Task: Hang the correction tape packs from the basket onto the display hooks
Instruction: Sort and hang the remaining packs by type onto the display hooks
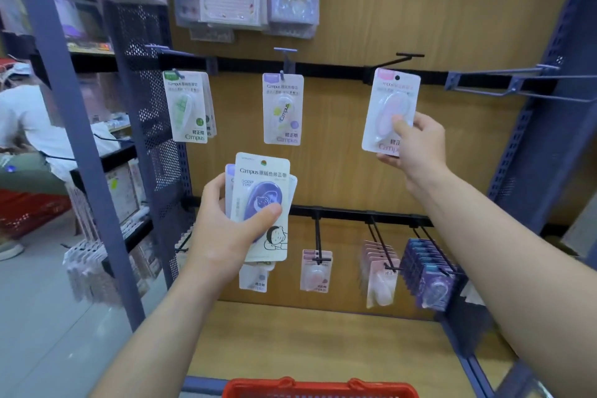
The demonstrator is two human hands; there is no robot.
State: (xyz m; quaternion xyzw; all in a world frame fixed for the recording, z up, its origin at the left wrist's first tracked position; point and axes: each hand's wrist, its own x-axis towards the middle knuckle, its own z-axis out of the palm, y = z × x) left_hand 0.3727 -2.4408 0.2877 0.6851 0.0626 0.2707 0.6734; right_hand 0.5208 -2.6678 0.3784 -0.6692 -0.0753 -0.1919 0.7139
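I am standing before the wooden display panel (452, 26), which is carrying two black rails with hooks. On the upper rail (323, 69), green-printed packs (187, 107) are hanging at the left and a single pack (283, 109) is hanging at the middle. The lower rail is carrying pink packs (381, 275) and dark blue packs (429, 275). The red basket (319, 388) is showing only its rim at the bottom edge; I cannot tell what is lying in it.

My left hand (223, 236) is gripping a small stack of correction tape packs (261, 207), thumb pressing across the purple blister of the front card, fingers closed behind. This stack is waiting low and centre, well below the upper rail.

My right hand (416, 145) is holding one pink pack (389, 110) upright, long axis vertical, thumb on the blister and fingers wrapped behind the lower edge. This hand is the nearer one to the target.

The deciding relation: the black hook (395, 60) is projecting from the upper rail toward me, its crossbar tip sitting above and slightly right of the hang hole (397, 77) at the card's top. The hole is appearing dark and open, so I am judging the pack is not yet threaded. In my assessment the coming move is requiring a small lift to bring the hole level with the tip, then a push toward the panel along the hook's length. The risk I am noting is the card tilting and catching the crossbar.
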